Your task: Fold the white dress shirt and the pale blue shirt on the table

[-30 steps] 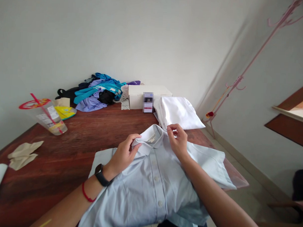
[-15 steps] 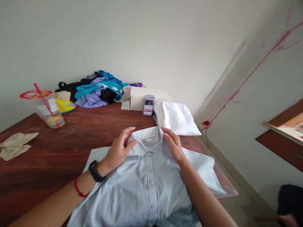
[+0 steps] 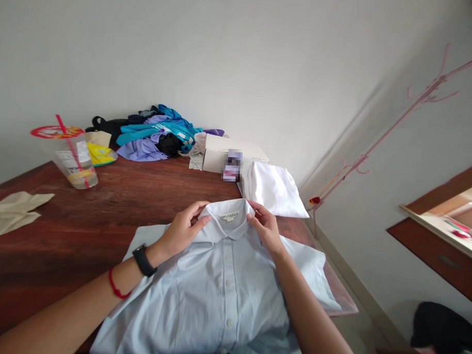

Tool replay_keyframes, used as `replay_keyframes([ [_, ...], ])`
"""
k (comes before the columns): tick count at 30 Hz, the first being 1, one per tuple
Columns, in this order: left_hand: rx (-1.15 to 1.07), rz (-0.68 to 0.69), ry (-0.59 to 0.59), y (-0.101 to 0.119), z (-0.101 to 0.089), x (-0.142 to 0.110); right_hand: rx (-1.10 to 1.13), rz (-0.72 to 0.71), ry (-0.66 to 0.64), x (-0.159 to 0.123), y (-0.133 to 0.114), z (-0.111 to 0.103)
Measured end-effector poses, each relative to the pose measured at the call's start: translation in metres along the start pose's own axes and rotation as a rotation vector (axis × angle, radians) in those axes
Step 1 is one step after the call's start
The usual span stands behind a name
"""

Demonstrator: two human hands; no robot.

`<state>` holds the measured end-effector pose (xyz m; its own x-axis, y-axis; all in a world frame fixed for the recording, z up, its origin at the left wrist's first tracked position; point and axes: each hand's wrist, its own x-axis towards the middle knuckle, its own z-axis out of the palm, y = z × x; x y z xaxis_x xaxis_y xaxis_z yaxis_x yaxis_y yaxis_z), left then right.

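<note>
A light blue button-up shirt (image 3: 201,294) lies front side up on the dark wooden table (image 3: 75,233), its short sleeves spread to both sides and its lower part running toward me. My left hand (image 3: 183,227) grips the left side of the collar (image 3: 214,225), thumb on top and fingers behind. On the collar's right side, my right hand (image 3: 265,227) pinches the fabric between thumb and fingers. Inside the neck a label shows. A black watch and a red string bracelet are on my left wrist.
Folded white cloth (image 3: 276,191) lies beyond my right hand, beside a white box (image 3: 213,153). Piled clothes (image 3: 156,135) rest against the wall. At left stand a plastic cup (image 3: 76,161) with a straw and a crumpled napkin (image 3: 16,210). A pink coat rack (image 3: 393,115) leans in at right.
My left hand has closed in on the collar, its fingers now nearer the fabric. My right hand keeps hold of the other side. The view has shifted slightly.
</note>
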<state>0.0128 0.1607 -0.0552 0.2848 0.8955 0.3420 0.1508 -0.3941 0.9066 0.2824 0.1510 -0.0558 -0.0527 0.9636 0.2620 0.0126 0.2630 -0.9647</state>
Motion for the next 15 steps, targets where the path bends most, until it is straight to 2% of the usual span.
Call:
replay_keyframes([
  [6, -0.035, -0.008, -0.029, 0.0004, -0.0009, 0.0005, -0.006, 0.042, 0.041, 0.0013, -0.004, 0.002],
  [11, -0.019, 0.008, -0.006, 0.0047, -0.0019, 0.0013, -0.028, 0.049, 0.028, 0.0016, -0.0064, -0.0004],
  [15, -0.038, 0.004, 0.008, 0.0056, -0.0019, 0.0022, -0.035, 0.049, 0.067, 0.0006, -0.0077, -0.0014],
])
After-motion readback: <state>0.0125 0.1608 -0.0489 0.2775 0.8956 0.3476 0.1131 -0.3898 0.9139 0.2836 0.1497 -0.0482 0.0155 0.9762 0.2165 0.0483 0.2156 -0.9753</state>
